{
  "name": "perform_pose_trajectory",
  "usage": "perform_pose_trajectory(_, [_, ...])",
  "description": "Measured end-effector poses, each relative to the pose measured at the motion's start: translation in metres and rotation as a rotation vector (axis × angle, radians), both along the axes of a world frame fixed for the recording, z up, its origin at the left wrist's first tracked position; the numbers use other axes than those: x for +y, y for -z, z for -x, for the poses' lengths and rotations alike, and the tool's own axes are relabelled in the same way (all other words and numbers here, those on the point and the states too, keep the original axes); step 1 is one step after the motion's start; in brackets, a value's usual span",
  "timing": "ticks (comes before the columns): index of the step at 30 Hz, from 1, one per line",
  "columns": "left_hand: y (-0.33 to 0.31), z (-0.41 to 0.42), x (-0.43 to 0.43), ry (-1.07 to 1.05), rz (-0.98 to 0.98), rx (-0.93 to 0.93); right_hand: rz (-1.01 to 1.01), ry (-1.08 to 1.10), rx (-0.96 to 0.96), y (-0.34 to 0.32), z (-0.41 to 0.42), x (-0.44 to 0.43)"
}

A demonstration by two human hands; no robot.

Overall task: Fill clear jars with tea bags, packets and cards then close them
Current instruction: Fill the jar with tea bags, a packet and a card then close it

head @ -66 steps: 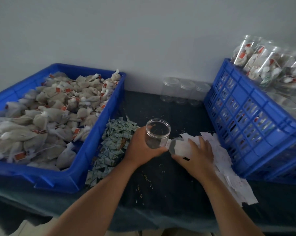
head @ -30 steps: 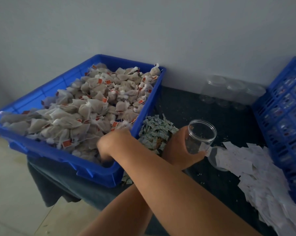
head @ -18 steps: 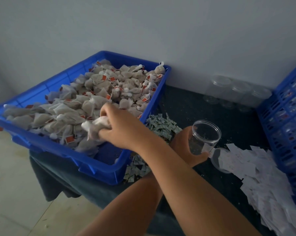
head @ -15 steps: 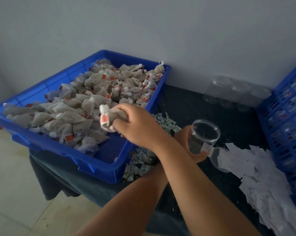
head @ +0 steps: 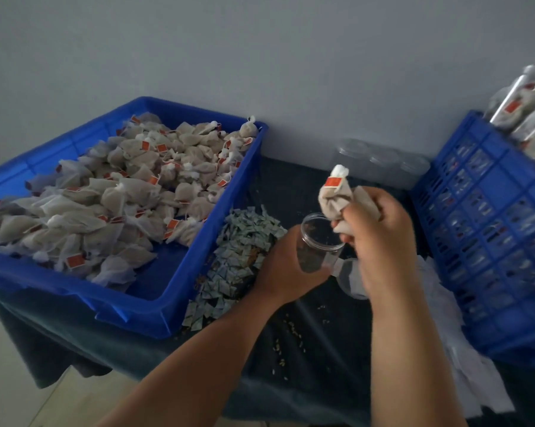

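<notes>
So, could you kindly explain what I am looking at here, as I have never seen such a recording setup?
There is no machine here. A person works with bare hands, and the view comes from a camera worn on their head, looking forward and down. The left hand grips an open clear jar. The right hand holds a bunch of tea bags just above the jar's mouth. On the left, a blue tray holds loose tea bags. Beside it lies a pile of small packets, and white cards lie on the right. A blue crate there carries filled jars, and more clear jars stand by the wall.
</notes>
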State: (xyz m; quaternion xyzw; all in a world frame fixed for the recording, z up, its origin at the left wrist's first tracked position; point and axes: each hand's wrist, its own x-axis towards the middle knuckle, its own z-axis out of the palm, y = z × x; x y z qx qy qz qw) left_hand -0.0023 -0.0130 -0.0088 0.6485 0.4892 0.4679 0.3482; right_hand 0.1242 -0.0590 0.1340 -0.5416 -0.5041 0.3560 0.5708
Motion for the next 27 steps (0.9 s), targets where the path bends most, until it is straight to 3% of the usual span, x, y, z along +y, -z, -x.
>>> perform_pose_trajectory(4, [0.007, -0.006, 0.004, 0.004, -0.038, 0.006, -0.020, 0.199, -0.365, -0.006, -0.040, 0.015])
perform_pose_trajectory(11, [0.011, -0.004, 0.005, 0.023, -0.032, -0.029, 0.181, 0.008, -0.875, 0.024, -0.021, 0.045])
perform_pose_trajectory(13, [0.012, -0.004, 0.005, 0.018, -0.034, -0.020, 0.221, -0.018, -0.774, 0.026, -0.024, 0.050])
perform_pose_trajectory(18, [0.011, -0.007, 0.009, -0.005, -0.051, -0.018, 0.245, -0.059, -0.151, 0.016, -0.041, 0.050])
perform_pose_trajectory(20, [0.011, -0.007, 0.010, -0.011, -0.059, -0.019, 0.183, -0.076, -0.077, 0.013, -0.047, 0.050])
perform_pose_trajectory(22, [0.012, -0.006, 0.010, -0.011, -0.065, -0.011, 0.094, -0.085, -0.173, 0.013, -0.049, 0.048])
perform_pose_trajectory(27, [0.012, -0.006, 0.008, 0.009, -0.054, -0.021, -0.046, -0.043, -0.689, 0.032, -0.028, 0.048])
